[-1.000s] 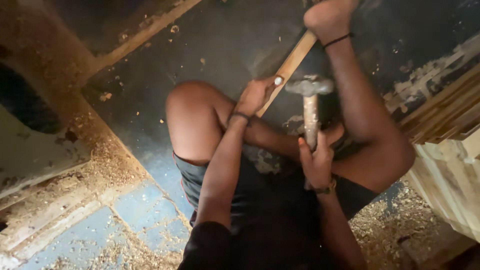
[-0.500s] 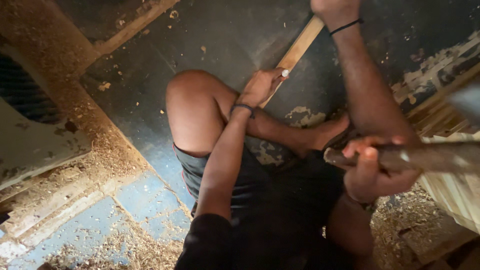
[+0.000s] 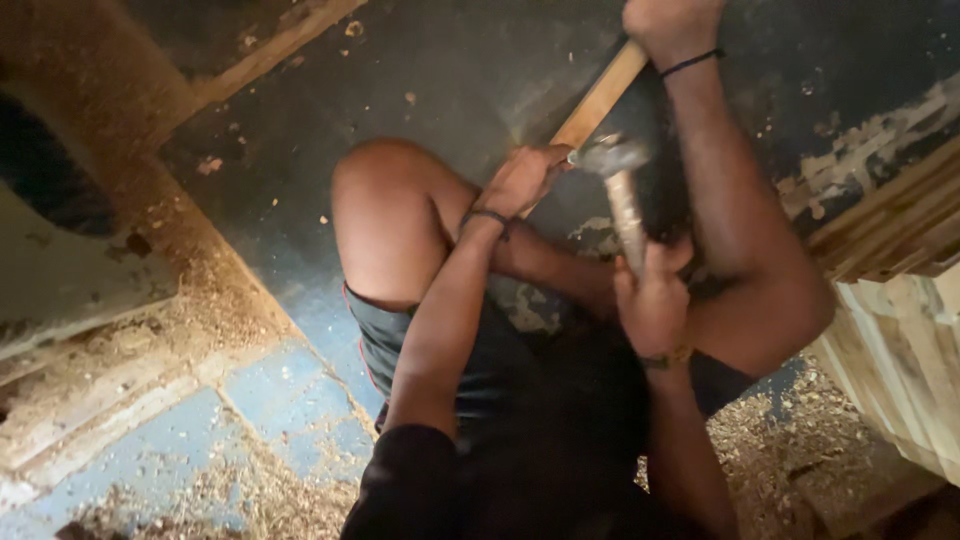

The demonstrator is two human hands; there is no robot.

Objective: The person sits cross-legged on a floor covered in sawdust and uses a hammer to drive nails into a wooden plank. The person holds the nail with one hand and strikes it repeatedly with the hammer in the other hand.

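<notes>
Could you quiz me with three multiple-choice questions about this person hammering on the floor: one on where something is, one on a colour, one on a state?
1. Where is the hammer head?
A. at the wooden strip
B. on the sawdust
C. behind the knee

2. What colour is the painted floor patch?
A. red
B. blue
C. green

3. What is the right hand doing?
A. lying open
B. gripping the hammer handle
C. pressing the floor

Answers: 1 A, the head meets the strip beside the left hand. 2 B, blue shows under sawdust. 3 B, fingers wrap the handle.
</notes>
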